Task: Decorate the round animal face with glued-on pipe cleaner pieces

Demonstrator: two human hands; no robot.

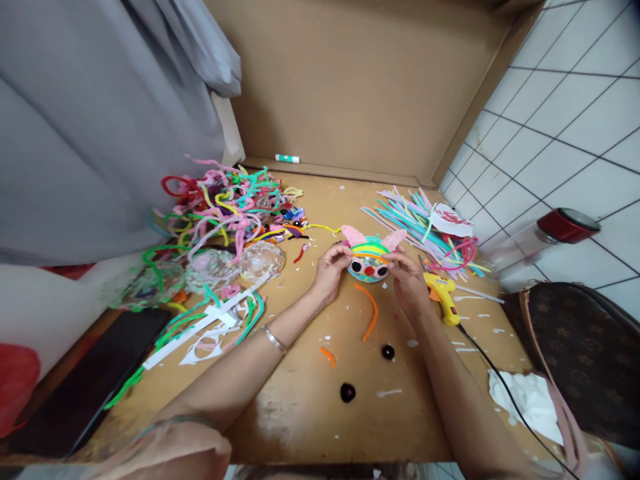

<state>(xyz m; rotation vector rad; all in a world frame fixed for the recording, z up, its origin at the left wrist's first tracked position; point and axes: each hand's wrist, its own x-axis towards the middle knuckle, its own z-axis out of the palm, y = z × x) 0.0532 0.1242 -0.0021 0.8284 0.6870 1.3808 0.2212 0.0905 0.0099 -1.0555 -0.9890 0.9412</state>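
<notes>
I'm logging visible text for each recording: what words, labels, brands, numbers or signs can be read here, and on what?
No text can be read with certainty.
White-and-teal tube: label too small.
Yellow glue gun: marking on the handle too small.
White paper with red marks: too blurred to tell if it is writing.
Brown bag: repeated pattern, no legible letters.
Decorated face piece: no lettering seen.

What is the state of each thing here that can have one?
Animal-face craft: held by left hand and right hand
Yellow glue gun: set down, cord attached
Left pipe cleaners: tangled
Curved orange pipe cleaner: loose
Clear bottle: red lid on
White tissue: crumpled
Small tube: lying sideways
</notes>
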